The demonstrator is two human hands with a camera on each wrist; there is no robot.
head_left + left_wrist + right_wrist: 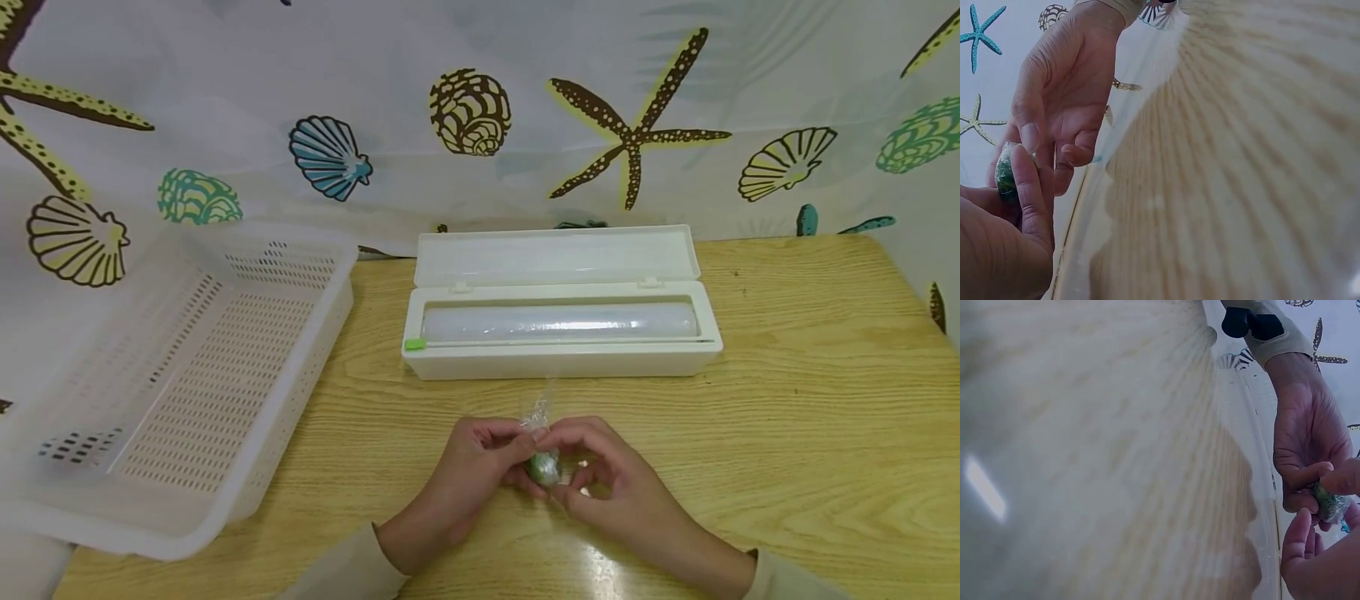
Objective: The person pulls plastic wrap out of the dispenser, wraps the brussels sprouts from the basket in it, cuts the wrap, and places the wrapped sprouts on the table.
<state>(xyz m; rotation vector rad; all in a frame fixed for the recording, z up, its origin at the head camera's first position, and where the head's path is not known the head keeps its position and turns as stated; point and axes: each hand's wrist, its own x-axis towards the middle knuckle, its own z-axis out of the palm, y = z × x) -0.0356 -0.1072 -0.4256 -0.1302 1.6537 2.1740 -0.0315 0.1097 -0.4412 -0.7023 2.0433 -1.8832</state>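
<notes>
A small, roundish green item (543, 468) wrapped in cling film is between both hands, over the table near its front. Gathered clear film (537, 415) sticks up from its far end. My left hand (474, 468) grips the item from the left, thumb on top and fingers beneath. From the other side my right hand (617, 477) pinches at it, its index finger by the left thumb tip and its thumb low at the near end. In the left wrist view the green item (1007, 176) shows between the fingers; the right wrist view shows its shiny wrapped side (1330, 504).
Behind the hands stands a white cling film dispenser (562, 364), lid (555, 257) raised, with a film roll (562, 322) inside and a green slider (415, 343) at its left. A white perforated basket (262, 450) stands at left. A shell-patterned curtain (405, 100) hangs behind the wooden table (810, 400).
</notes>
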